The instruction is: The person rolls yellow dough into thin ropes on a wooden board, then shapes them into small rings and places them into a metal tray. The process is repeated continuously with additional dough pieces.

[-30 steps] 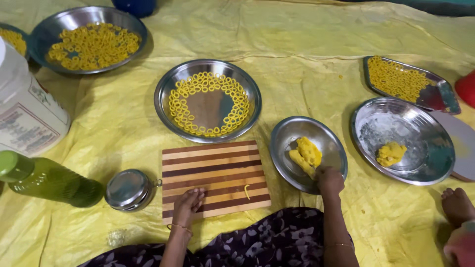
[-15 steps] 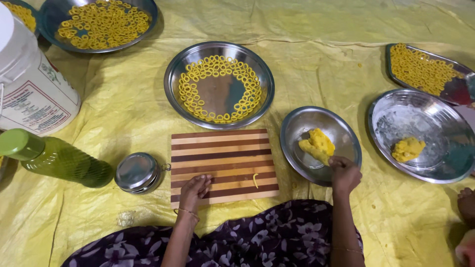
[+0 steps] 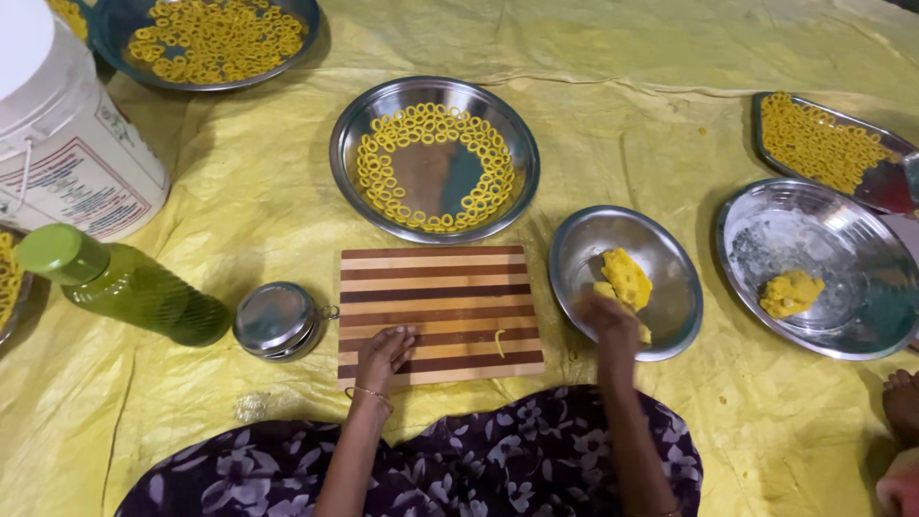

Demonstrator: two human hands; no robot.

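Two bare hands work over a yellow sheet (image 3: 670, 115): the left hand (image 3: 383, 352) stays flat, fingers open, on the striped cutting board (image 3: 436, 297), while the right hand (image 3: 605, 321), blurred, grip unclear, has reached the yellow dough (image 3: 624, 278) in the small steel bowl (image 3: 670, 325).

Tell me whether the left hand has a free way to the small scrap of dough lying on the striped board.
Probably yes. The left hand rests on the striped board, and the dough scrap lies nearby on the same board with nothing between them.

Right hand (image 3: 605, 316) blurred (fingers indistinct).
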